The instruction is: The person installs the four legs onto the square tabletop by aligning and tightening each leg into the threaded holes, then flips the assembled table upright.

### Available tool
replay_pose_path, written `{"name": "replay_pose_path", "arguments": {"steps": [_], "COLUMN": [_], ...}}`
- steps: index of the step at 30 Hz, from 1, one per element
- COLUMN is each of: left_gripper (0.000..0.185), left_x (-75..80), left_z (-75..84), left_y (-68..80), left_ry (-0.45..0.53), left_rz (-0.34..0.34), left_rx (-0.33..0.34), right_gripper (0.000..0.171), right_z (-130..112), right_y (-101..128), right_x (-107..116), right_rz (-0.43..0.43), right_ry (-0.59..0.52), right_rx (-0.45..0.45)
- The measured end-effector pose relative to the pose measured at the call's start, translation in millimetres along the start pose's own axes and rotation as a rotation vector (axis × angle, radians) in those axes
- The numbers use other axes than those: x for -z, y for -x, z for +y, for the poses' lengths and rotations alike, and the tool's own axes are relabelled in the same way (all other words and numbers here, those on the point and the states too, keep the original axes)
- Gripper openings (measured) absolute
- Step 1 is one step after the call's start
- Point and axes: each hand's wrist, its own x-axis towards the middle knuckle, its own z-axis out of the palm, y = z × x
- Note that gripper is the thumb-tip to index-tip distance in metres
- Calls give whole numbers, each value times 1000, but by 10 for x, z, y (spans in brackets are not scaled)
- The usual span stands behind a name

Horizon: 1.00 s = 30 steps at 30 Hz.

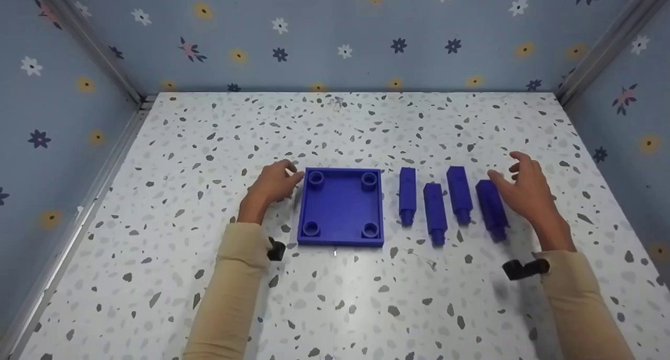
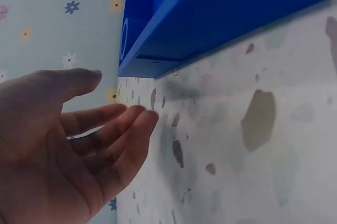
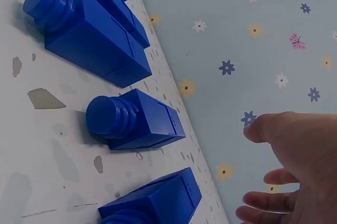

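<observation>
A square blue-purple plastic base (image 1: 343,205) with a raised rim lies on the table, a round socket in each corner. Just off its left side is my left hand (image 1: 273,182), fingers loosely bent and holding nothing; the left wrist view shows the palm below the base's edge (image 2: 231,19). To the right of the base lie several matching square legs, each with a threaded round end toward me. My right hand (image 1: 526,187) hovers beside the rightmost leg (image 1: 492,211), its thumb overlapping that leg's top end. In the right wrist view its fingers are relaxed, apart from the nearest legs (image 3: 147,121).
The speckled white table (image 1: 335,297) runs under everything. Flowered blue panels (image 1: 335,25) stand at the back and both sides, with metal posts (image 1: 89,41) at the corners. Each sleeve carries a black wrist mount (image 1: 523,269).
</observation>
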Motion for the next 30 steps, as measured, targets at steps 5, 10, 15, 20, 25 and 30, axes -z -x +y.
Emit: {"name": "replay_pose_path", "arguments": {"steps": [5, 10, 15, 20, 25, 30], "left_gripper": [36, 38, 49, 61, 61, 61], "left_x": [-59, -72, -73, -67, -73, -80], "left_z": [6, -13, -47, -96, -120, -137], "left_y": [-9, -2, 11, 35, 39, 36], "left_ry": [108, 159, 248, 364, 429, 457], "left_rz": [-97, -161, -250, -311, -323, -327], "left_rx": [-11, 10, 48, 78, 82, 87], "right_gripper": [85, 88, 90, 91, 90, 89], "right_z": [90, 159, 216, 254, 304, 340], "right_y": [-7, -12, -14, -35, -45, -42], "right_x": [21, 65, 81, 59, 37, 26], "right_rz": [-86, -179, -272, -343, -406, -465], "right_ry": [-85, -177, -264, -341, -360, -368], "right_rx": [-50, -128, -197, -260, -298, -313]}}
